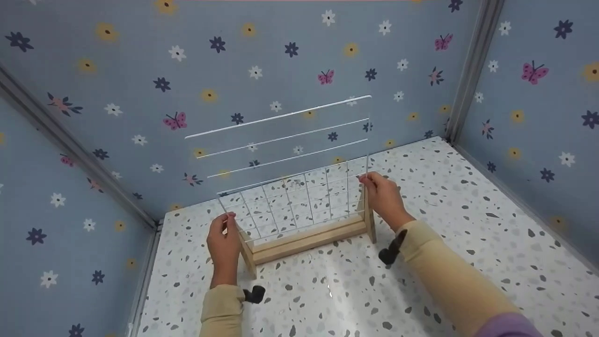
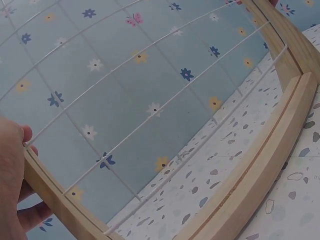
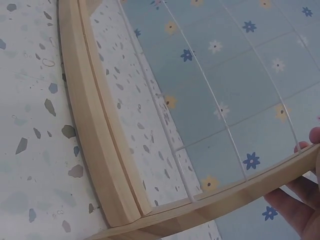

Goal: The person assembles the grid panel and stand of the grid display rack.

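Note:
In the head view a white wire grid (image 1: pixel 281 116) rises upright from a light wooden stand (image 1: pixel 309 242) on the speckled surface. My left hand (image 1: pixel 223 245) grips the upper end of the stand's left side piece (image 2: pixel 47 187), with fingers on both faces of the wood and fingertips beside the wires. On the other side, my right hand (image 1: pixel 384 199) pinches the top of the right side piece (image 3: pixel 220 207), fingers around wood and grid edge. The lower wires end at grooves in the side pieces. Part of each hand lies outside its wrist view.
White terrazzo-patterned tabletop (image 1: pixel 337 290) lies under the stand. Blue flowered panels (image 1: pixel 262 56) close off the back and both sides, joined by grey metal corner strips (image 1: pixel 475 65). Dark wrist-worn devices (image 1: pixel 390 250) hang below both cuffs.

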{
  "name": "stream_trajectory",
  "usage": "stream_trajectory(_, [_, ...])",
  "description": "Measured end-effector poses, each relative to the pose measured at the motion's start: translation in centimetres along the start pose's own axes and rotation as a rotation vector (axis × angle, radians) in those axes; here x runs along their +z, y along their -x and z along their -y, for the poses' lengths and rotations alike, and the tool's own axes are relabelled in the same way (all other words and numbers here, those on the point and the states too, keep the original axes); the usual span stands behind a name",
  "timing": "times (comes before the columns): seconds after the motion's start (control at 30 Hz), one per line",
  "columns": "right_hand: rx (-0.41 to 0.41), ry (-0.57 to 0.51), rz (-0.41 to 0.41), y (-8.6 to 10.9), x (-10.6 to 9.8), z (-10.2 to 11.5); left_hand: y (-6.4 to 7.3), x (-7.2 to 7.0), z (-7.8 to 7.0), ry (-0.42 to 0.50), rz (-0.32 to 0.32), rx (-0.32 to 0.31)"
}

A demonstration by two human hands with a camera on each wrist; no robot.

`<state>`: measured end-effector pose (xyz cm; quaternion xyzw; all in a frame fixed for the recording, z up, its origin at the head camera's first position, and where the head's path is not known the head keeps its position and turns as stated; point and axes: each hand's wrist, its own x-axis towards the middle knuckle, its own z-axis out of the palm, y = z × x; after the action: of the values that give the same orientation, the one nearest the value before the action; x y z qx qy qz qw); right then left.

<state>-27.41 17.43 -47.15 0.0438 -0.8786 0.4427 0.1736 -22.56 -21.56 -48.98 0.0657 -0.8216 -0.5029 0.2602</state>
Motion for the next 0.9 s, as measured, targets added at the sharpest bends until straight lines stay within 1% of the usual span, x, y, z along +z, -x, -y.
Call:
stream_trajectory(0.07, [-0.003, -0.007, -0.002, -0.03, -0.03, -0.04, -0.05, 0.02, 0.03, 0.003, -0.003, 0.002])
stream_trajectory(0.17, [-0.019, -0.01, -0.009, -0.01, -0.06, -0.08, -0.18, 0.06, 0.01, 0.003, -0.011, -0.011])
stream_trajectory(0.27, [-0.017, -0.012, -0.01, 0.04, -0.04, -0.06, -0.26, 0.05, -0.03, -0.005, -0.018, -0.033])
stream_trajectory(0.4, [0.006, -0.011, -0.005, 0.04, -0.1, 0.04, -0.33, 0.0, -0.09, -0.013, -0.006, -0.044])
stream_trajectory(0.57, [0.022, 0.021, 0.002, -0.04, -0.17, 0.37, -0.43, -0.03, -0.29, -0.032, 0.007, -0.031])
stream_trajectory(0.73, [0.031, 0.041, 0.019, -0.07, -0.08, 0.41, -0.41, 0.01, -0.32, -0.064, 0.015, -0.056])
stream_trajectory(0.8, [0.027, 0.034, 0.025, 0.02, -0.05, 0.33, -0.36, -0.01, -0.24, -0.06, 0.017, -0.046])
stream_trajectory(0.9, [0.011, 0.025, 0.031, 0.14, -0.11, 0.24, -0.31, -0.04, -0.13, -0.054, 0.003, 0.006])
